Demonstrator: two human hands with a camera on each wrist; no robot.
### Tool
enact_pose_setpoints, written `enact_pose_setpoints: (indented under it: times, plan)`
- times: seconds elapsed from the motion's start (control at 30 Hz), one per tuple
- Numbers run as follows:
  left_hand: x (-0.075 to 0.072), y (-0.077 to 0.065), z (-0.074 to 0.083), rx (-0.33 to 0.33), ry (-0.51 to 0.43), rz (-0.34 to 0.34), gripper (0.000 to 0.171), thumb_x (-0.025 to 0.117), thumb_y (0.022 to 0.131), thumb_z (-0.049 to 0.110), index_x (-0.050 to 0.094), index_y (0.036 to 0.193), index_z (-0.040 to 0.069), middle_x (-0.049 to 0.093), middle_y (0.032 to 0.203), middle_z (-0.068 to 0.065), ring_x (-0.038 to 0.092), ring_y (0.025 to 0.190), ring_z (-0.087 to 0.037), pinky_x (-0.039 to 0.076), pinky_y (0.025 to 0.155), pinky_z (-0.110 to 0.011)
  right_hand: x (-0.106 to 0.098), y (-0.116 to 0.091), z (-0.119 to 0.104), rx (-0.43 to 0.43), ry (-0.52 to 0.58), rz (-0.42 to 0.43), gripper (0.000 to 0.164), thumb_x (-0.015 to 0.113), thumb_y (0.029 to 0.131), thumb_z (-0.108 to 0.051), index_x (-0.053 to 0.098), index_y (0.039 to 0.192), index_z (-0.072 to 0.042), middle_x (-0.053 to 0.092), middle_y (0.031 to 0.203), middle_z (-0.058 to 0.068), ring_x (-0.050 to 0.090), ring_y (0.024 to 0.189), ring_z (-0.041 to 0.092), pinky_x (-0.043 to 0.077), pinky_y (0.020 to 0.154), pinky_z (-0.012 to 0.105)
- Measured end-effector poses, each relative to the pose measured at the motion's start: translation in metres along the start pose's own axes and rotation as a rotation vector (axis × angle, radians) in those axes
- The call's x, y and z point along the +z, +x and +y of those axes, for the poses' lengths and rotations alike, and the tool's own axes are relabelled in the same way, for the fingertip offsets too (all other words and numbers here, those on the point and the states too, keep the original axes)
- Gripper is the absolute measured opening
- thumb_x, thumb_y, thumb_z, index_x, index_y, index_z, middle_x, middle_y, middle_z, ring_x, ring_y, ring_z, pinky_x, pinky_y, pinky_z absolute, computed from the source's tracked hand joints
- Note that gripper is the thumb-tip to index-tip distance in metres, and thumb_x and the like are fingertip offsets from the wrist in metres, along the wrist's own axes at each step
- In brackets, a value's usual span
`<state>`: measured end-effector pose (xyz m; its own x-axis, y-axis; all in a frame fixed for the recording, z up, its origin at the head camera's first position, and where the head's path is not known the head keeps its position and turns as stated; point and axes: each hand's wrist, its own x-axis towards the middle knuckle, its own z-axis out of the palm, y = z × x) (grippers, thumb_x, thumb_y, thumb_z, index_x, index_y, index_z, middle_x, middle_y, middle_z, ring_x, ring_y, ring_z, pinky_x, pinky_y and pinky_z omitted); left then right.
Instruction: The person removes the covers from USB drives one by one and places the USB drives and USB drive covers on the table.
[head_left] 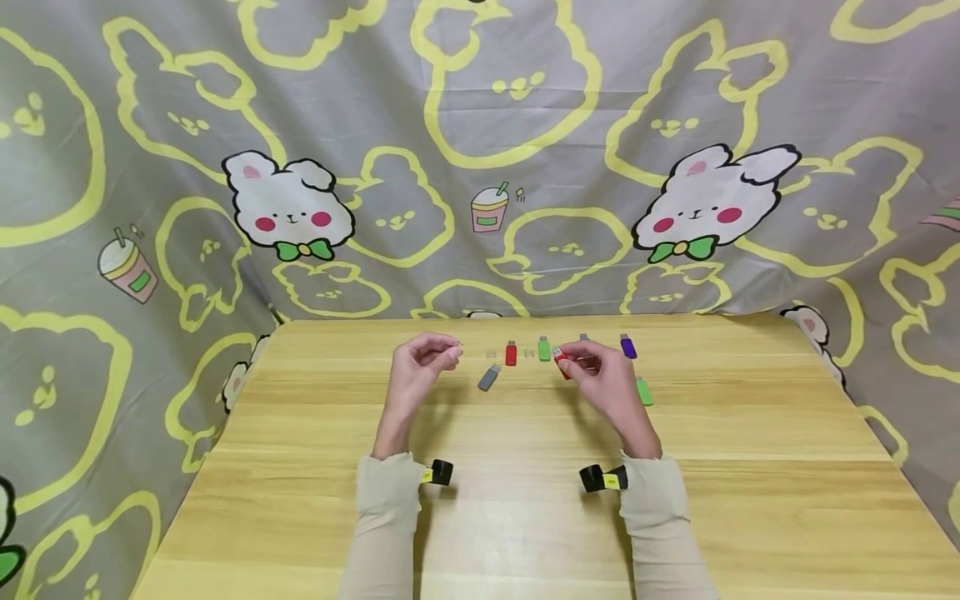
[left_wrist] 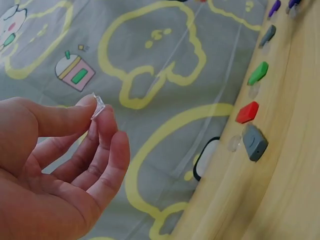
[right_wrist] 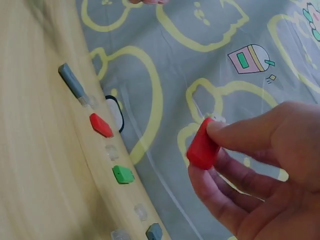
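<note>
Raised above the table, my left hand (head_left: 422, 367) pinches a small clear plastic cap (left_wrist: 98, 107) between thumb and index finger. My right hand (head_left: 603, 379) holds a red USB flash drive (right_wrist: 204, 145) by thumb and fingertips, its metal plug partly behind the thumb. Between the hands lie a grey flash drive (head_left: 489, 377), another red one (head_left: 511, 353) and a green one (head_left: 544, 348). Clear caps (right_wrist: 111, 152) lie beside them, near the table's far edge. Behind the right hand, a second grey drive (head_left: 584, 337) is mostly hidden in the head view.
Right of the right hand lie a purple flash drive (head_left: 628, 347) and a second green one (head_left: 645, 392). The wooden table (head_left: 517, 517) ends at a grey cartoon-print curtain (head_left: 420, 108), which hangs along the back and both sides. Black cameras sit at both wrists.
</note>
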<state>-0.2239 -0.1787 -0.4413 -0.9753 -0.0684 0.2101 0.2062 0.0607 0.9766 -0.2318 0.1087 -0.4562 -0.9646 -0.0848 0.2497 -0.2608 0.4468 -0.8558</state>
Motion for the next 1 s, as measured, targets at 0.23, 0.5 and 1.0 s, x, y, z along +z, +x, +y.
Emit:
enact_pose_setpoints:
  times: [0.23,0.5,1.0]
  plan:
    - [0.008,0.002,-0.003,0.033,0.031,-0.048,0.012,0.073,0.091,-0.007,0.070,0.100,-0.014,0.070,0.089,-0.026,0.065,0.070,-0.014,0.058,0.068,-0.022,0.011,0.001,0.008,0.111,-0.034,0.020,0.013,0.077,0.092,-0.007,0.076,0.103,0.001,0.075,0.094,0.015,0.072,0.085,0.029,0.056,0.070,0.022]
    - [0.015,0.000,-0.005,0.003,0.080,-0.068,0.008,0.072,0.091,-0.009,0.071,0.099,-0.010,0.070,0.088,-0.024,0.068,0.078,-0.042,0.062,0.072,-0.038,0.034,-0.003,0.014,0.146,-0.187,0.043,0.011,0.081,0.090,-0.013,0.079,0.092,-0.003,0.074,0.081,0.007,0.069,0.075,0.023,0.055,0.068,0.038]
    - [0.021,-0.002,-0.008,-0.033,0.129,-0.082,0.010,0.074,0.091,-0.005,0.073,0.101,-0.006,0.072,0.091,-0.020,0.068,0.082,-0.042,0.061,0.073,-0.035,0.048,-0.005,0.014,0.158,-0.394,0.040,0.013,0.079,0.090,-0.011,0.073,0.080,-0.004,0.069,0.071,0.005,0.062,0.058,0.019,0.052,0.055,0.037]
